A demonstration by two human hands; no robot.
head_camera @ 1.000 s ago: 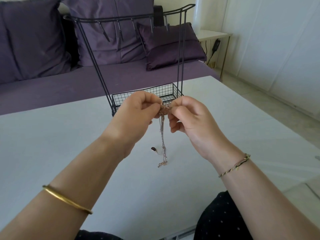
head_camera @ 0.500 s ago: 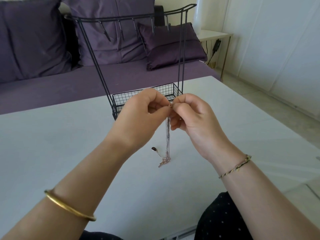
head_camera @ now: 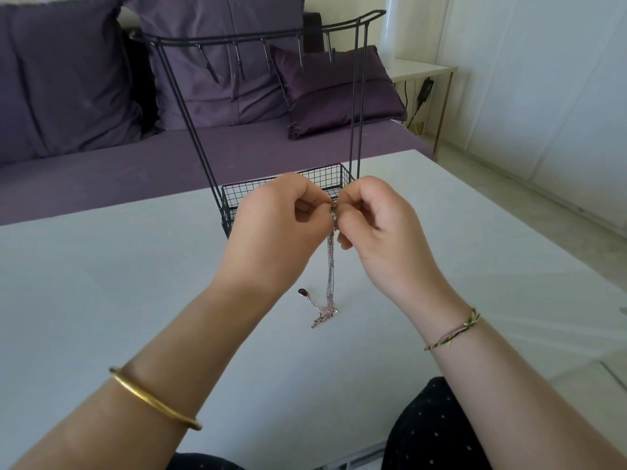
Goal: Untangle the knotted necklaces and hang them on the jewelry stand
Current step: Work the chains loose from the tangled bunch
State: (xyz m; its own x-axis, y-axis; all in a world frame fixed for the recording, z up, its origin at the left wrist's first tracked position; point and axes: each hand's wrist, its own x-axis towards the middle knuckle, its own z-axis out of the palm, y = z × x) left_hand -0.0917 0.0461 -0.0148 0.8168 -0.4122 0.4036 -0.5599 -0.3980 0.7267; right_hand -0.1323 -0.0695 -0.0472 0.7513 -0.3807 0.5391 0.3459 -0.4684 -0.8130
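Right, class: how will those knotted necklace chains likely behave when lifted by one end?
Probably limp: the necklace chains hang straight down from where the left hand and right hand pinch them. Likely light, as that pinch alone carries them. Apt to snag: their lower end looks bunched.

1. Left hand (head_camera: 271, 225): fingers curled, thumb and forefinger pinching the top of the necklaces (head_camera: 330, 266).
2. Right hand (head_camera: 376, 228): same pinch, fingertips meeting the left's, in front of the stand's basket.
3. Necklaces: thin chains bunched together, hanging straight down from the pinch. The lower ends lie tangled on the table (head_camera: 101, 283).
4. Pendant (head_camera: 302, 292): dark, drop-shaped, on the table just left of the chain ends.
5. Stand (head_camera: 234, 203): black wire, upright on the table's far part, with hooks along the top bar and a mesh basket at the base.
6. Bangle (head_camera: 152, 400): gold, left forearm.
7. Bracelet (head_camera: 453, 330): braided cord, right wrist.
8. Sofa (head_camera: 101, 171): purple, with cushions (head_camera: 68, 72), behind the table.
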